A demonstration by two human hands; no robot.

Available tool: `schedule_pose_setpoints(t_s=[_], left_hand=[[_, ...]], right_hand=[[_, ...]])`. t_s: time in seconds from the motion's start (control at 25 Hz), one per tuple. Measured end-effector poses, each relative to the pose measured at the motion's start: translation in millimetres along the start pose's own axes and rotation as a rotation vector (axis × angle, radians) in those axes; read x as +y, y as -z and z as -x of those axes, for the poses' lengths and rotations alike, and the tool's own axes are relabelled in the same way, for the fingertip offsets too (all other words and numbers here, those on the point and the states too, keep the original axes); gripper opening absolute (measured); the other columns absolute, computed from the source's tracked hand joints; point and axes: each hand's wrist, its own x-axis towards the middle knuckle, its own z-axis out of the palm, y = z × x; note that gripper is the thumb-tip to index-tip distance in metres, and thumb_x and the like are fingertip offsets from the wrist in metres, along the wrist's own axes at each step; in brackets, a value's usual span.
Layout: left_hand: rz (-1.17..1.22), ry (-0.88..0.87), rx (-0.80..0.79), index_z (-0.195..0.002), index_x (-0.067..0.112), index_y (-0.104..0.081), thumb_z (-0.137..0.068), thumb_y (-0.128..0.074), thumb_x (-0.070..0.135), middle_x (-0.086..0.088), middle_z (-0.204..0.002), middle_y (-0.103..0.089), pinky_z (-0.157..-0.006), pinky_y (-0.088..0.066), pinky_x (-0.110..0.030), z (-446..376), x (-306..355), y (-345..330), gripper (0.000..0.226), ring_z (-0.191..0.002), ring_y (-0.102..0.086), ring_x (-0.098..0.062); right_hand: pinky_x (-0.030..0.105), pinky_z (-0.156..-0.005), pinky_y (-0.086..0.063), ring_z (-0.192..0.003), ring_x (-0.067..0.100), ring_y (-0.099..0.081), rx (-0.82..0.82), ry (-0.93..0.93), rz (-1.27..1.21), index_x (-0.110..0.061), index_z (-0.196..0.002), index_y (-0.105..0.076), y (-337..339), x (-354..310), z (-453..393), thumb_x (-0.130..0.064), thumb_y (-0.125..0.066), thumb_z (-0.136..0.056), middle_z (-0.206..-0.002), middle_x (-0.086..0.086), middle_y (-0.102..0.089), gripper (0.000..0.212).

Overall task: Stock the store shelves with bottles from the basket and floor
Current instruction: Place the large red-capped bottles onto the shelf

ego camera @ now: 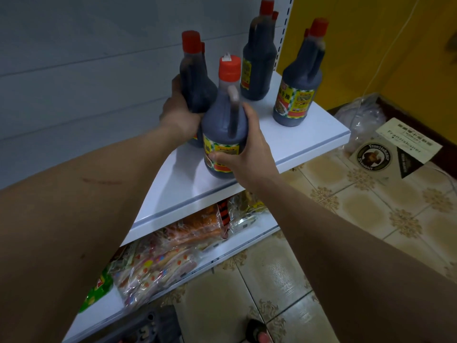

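**Two bottles going onto the shelf**

The left hand (pixel 176 115) wraps its fingers round the back bottle (pixel 195 80) low on the body. The right hand (pixel 243 149) grips the front bottle (pixel 223 125) at its label, thumb across the front, fingers curled behind. Both bottles stand on the white shelf (pixel 309 125), touching each other; two more bottles stand further right. Full of dark liquid, they look heavy, stiff and smooth, so the moulded handle or wide body gives the safest hold, not the red cap.
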Motion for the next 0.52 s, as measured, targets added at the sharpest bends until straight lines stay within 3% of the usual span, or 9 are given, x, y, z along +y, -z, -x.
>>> schedule_pose_setpoints(t_s=[0.12,0.52], left_hand=[[0.008,-0.017,-0.026,-0.143,0.031,-0.029,-0.064,-0.066,0.047,-0.006,-0.129,-0.059,-0.098,-0.049,-0.047,-9,3,-8,0.089,-0.112,-0.059,-0.032],[-0.053,-0.118,-0.062,-0.147,0.027,-0.022,-0.071,-0.073,0.047,-0.008,-0.13,-0.059,-0.096,-0.049,-0.045,-48,15,-29,0.093,-0.113,-0.059,-0.034]], right_hand=[[0.05,-0.099,-0.051,-0.127,0.023,-0.052,0.009,-0.009,-0.026,-0.045,-0.146,-0.024,4,6,-8,-0.026,-0.086,-0.067,-0.139,-0.003,-0.049,0.102],[0.049,-0.098,-0.051,-0.123,0.019,-0.051,0.093,0.002,-0.054,-0.048,-0.145,-0.025,11,20,-29,-0.032,-0.085,-0.065,-0.134,-0.004,-0.043,0.101]])
